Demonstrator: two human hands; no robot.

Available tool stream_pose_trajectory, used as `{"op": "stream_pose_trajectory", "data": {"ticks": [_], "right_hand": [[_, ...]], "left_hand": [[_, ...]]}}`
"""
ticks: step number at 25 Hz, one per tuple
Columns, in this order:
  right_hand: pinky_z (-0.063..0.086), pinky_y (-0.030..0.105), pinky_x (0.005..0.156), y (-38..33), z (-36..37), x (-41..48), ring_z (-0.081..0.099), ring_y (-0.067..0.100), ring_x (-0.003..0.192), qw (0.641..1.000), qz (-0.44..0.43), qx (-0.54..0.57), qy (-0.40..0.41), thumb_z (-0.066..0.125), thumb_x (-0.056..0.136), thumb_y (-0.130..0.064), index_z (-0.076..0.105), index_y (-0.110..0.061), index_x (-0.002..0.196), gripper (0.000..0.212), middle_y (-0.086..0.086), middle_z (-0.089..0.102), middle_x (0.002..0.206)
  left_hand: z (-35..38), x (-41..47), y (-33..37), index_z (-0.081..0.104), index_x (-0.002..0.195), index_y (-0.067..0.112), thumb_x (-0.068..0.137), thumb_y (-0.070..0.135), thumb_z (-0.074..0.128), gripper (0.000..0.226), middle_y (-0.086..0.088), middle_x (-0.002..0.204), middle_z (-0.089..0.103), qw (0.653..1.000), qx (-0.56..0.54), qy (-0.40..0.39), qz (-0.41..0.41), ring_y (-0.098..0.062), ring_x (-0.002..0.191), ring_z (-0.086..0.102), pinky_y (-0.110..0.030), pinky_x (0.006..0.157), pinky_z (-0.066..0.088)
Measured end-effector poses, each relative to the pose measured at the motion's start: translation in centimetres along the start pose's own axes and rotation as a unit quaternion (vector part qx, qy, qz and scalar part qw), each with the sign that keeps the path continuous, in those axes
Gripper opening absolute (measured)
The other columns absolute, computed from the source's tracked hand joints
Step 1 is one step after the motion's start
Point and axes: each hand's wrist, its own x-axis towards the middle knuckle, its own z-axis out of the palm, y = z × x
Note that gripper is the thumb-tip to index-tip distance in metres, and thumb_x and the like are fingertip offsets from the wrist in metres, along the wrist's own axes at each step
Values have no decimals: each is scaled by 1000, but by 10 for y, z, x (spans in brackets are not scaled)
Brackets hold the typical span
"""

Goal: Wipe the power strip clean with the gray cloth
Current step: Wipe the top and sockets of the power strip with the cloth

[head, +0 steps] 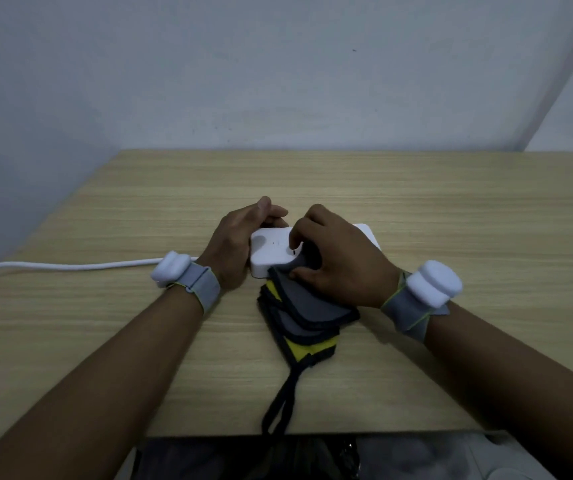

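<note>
A white power strip lies on the wooden table, its white cord running off to the left. My left hand grips the strip's left end, fingers curled over its far edge. My right hand presses part of the gray cloth onto the strip's top, covering most of its right half. The cloth is gray with dark edging and yellow patches, and the rest of it trails toward me on the table. Its dark loop reaches the table's near edge.
The table stands against a plain wall at the back, with a corner at the right. White devices on gray straps sit on both wrists. Below the near edge, dark and light fabric shows.
</note>
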Motion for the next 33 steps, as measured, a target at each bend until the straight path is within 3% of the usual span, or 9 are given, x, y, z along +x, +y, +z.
{"op": "stream_pose_trajectory", "data": {"ticks": [4, 10, 17, 20, 23, 25, 28, 30, 33], "right_hand": [[46, 34, 77, 25, -21, -13, 52, 16, 91, 999, 29, -2, -23, 78, 67, -33, 57, -21, 100, 40, -3, 48, 104], [44, 32, 73, 28, -22, -14, 52, 17, 88, 999, 42, -6, -14, 79, 64, -36, 57, -23, 98, 43, -5, 47, 100], [35, 26, 65, 1, 5, 8, 49, 18, 87, 1000, 14, -2, 11, 78, 66, -41, 56, -19, 95, 43, -4, 46, 99], [44, 35, 73, -12, 17, 18, 52, 24, 90, 999, 7, 26, 29, 79, 65, -38, 54, -16, 91, 42, 2, 50, 103], [47, 35, 76, -22, 25, 25, 55, 25, 98, 998, -6, 39, 38, 77, 64, -36, 52, -16, 88, 40, 4, 53, 124], [48, 38, 79, -24, 27, 27, 55, 26, 103, 998, -19, 42, 29, 76, 65, -35, 51, -17, 88, 39, 3, 50, 133], [48, 38, 77, -16, 20, 25, 54, 22, 94, 999, -14, 42, 13, 77, 66, -37, 53, -15, 90, 40, -1, 49, 115], [44, 34, 71, -7, 11, 18, 49, 16, 84, 999, 2, 43, 2, 78, 65, -38, 54, -17, 91, 41, -6, 43, 100], [42, 30, 70, 4, 4, 10, 48, 15, 81, 999, 23, 36, 4, 79, 64, -39, 55, -19, 90, 41, -6, 43, 95]], "left_hand": [[0, 0, 1, 70, 103, 6, 76, 64, 51, 67, -13, 96, 69, 1000, -6, 1, -11, -26, 90, 64, -37, 78, 49], [3, 2, 3, 68, 107, 4, 77, 65, 49, 71, -16, 99, 66, 1000, 8, -5, -11, -29, 89, 62, -42, 80, 46], [-2, 4, 12, 63, 120, 10, 81, 68, 29, 78, -9, 106, 64, 995, 22, -50, -85, -21, 88, 62, -27, 62, 46], [-6, 6, 16, 60, 123, 5, 84, 68, 27, 81, -24, 115, 59, 993, -9, -68, -96, -36, 98, 56, -39, 74, 43], [-9, 6, 18, 58, 126, 1, 94, 62, 21, 77, -39, 127, 51, 993, -34, -71, -88, -52, 111, 52, -58, 92, 39], [-9, 6, 18, 56, 128, 0, 94, 60, 21, 78, -39, 127, 51, 993, -36, -70, -92, -56, 116, 49, -60, 98, 40], [-8, 6, 19, 54, 128, -1, 93, 62, 25, 78, -29, 110, 56, 993, -32, -68, -94, -44, 100, 52, -46, 78, 41], [-7, 6, 19, 54, 128, 0, 89, 64, 25, 80, -21, 102, 59, 993, -23, -66, -97, -35, 92, 55, -41, 75, 38], [-6, 6, 21, 56, 127, 5, 83, 67, 24, 83, -12, 98, 64, 992, -8, -71, -100, -23, 83, 59, -31, 63, 42]]}}
